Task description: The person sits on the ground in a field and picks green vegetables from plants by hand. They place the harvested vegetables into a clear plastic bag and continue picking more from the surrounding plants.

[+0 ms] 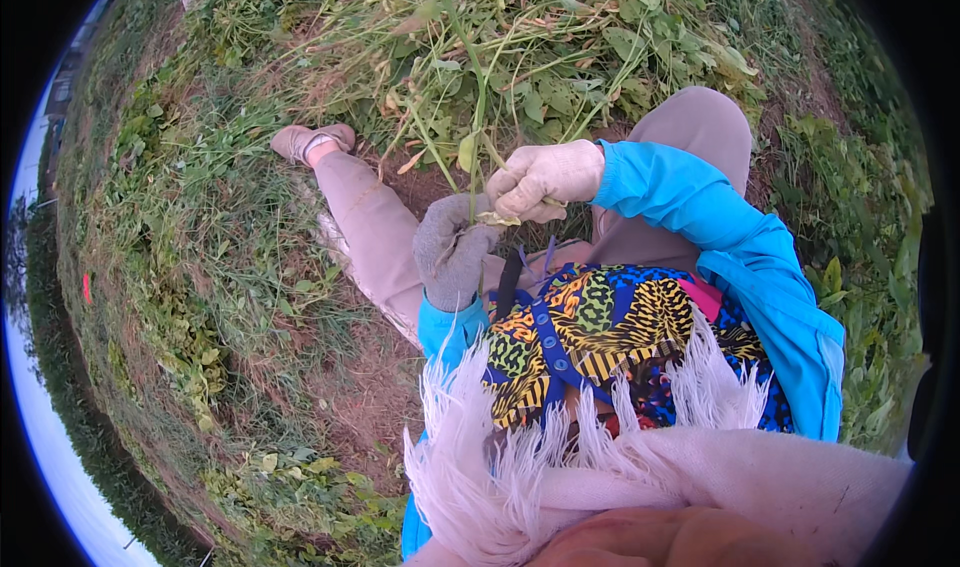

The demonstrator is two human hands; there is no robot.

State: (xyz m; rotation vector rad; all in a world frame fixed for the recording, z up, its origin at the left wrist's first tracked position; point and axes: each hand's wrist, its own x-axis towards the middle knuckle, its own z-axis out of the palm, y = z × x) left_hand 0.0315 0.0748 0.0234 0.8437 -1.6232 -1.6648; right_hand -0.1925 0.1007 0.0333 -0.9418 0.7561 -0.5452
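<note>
My left hand (454, 248), in a grey knit glove, grips a green plant stem (478, 94) that rises away from me, apparently a bean plant's. Close against it, my right hand (546, 183) wears a cream work glove; its fingers are curled and pinched together. A pale yellowish pod or leaf (499, 220) pokes out below the right fingers, between the two hands. Just above them a flat green pod or leaf (466, 153) hangs by the stem. The left palm and the stem's lower end are partly hidden.
A heap of pulled bean plants (555, 56) with leaves and pods lies in front of me. My outstretched leg (367, 222) and bent knee (694, 128) frame it. Cut grass (262, 267) covers the ground at left. A fringed pale scarf (517, 447) hangs over my chest.
</note>
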